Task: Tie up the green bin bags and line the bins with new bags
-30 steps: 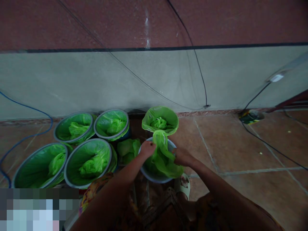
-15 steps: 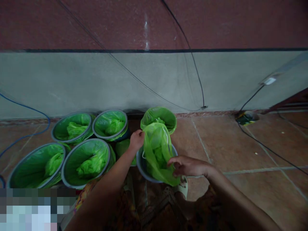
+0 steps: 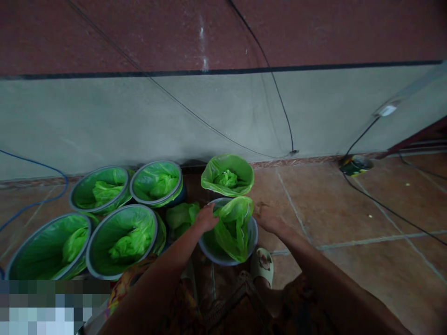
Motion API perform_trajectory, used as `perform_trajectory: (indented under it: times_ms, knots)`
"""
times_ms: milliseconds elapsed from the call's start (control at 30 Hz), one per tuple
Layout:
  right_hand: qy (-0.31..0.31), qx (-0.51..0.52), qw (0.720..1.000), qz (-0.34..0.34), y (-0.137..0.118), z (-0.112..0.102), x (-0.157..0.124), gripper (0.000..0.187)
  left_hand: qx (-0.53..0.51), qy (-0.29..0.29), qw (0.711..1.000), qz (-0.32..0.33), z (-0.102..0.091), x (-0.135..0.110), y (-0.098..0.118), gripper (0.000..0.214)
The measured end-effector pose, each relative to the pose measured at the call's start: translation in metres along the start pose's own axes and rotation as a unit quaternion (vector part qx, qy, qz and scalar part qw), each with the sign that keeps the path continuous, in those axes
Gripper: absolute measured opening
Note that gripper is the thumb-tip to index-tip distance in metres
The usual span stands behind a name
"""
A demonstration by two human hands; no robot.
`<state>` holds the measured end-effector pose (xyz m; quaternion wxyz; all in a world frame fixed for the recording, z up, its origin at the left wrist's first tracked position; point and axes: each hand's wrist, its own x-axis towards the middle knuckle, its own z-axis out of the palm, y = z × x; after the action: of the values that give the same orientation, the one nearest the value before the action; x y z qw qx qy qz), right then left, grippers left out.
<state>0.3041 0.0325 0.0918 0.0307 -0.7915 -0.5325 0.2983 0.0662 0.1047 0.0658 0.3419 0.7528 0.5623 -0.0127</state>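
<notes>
A translucent green bag with a white cord at its rim sits bunched inside a grey bucket between my feet. The fingers of my left hand are closed on the bag's left edge, over the bucket rim. To the right of the bag is my right hand, its blurred fingers apart and seemingly clear of the bag. Just behind stands another bucket lined with a green bag, the liner folded over its rim.
Several grey buckets with green liners stand at the left. More green bag material lies between them and my bucket. A blue cable and a black cable cross the tiled floor. A dark can lies by the wall.
The bag's raised rim has come down lower into the bucket. My left hand has moved down slightly; my right hand has moved up and right, away from the bag's front edge.
</notes>
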Motion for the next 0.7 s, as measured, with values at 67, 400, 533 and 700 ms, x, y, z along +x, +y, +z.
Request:
perform_trajectory:
  times_ms: [67,400,533,700]
  knots:
    - [0.018,0.025,0.999,0.024,0.002,0.008,0.012,0.048,0.01,-0.001,1.0,0.022,0.001,0.001,0.001,0.063]
    - [0.043,0.178,0.983,0.001,-0.005,0.031,0.044,0.035,0.094,-0.01,0.993,0.075,0.011,0.01,0.0,0.021]
    - [0.094,0.176,0.98,0.013,-0.012,0.025,0.042,0.035,0.101,0.008,0.994,0.036,0.006,0.009,0.007,0.024]
    - [0.151,0.161,0.975,0.022,-0.012,0.003,0.035,0.039,0.062,0.108,0.988,-0.088,-0.022,0.011,0.012,0.03]
